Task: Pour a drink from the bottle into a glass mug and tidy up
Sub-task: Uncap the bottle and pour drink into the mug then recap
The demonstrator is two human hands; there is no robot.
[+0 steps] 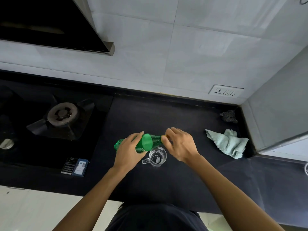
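Gripping one green bottle point(146, 142), two hands, left point(129, 151) on body, right point(180, 144) pinching cap, above one mug point(157, 156).

green bottle point(146, 142) — tipped sideways above counter | glass mug point(157, 156) — upright, empty, just beneath
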